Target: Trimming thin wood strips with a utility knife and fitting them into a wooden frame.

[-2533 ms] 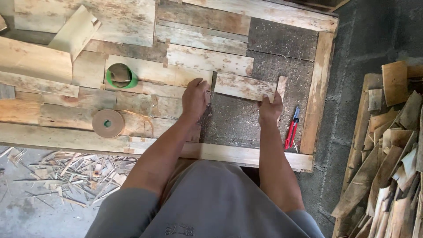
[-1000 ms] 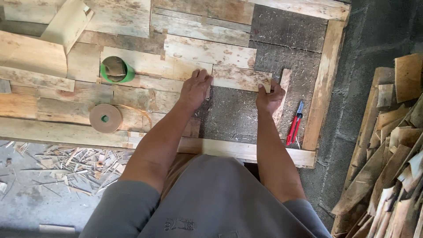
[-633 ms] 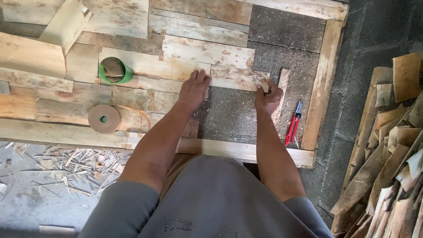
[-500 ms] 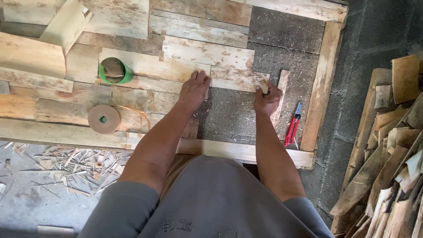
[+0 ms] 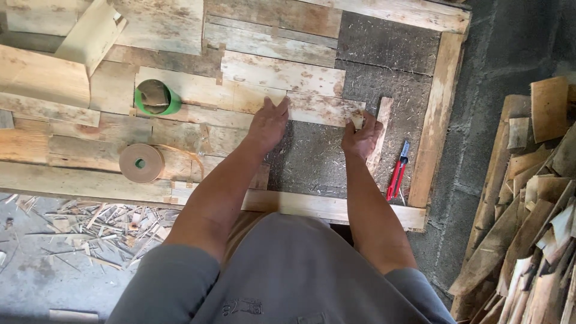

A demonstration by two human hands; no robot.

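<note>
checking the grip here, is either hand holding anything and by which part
The right hand pinches the right end of a thin wood veneer strip. The left hand only presses flat on its left end, gripping nothing.

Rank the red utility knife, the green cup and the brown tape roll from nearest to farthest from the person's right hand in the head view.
From the right hand:
1. Red utility knife, just to its right, on the dark board by the frame's side rail.
2. Green cup, far to its left, beyond the left hand.
3. Brown tape roll, farthest, at lower left on the planks.
</note>
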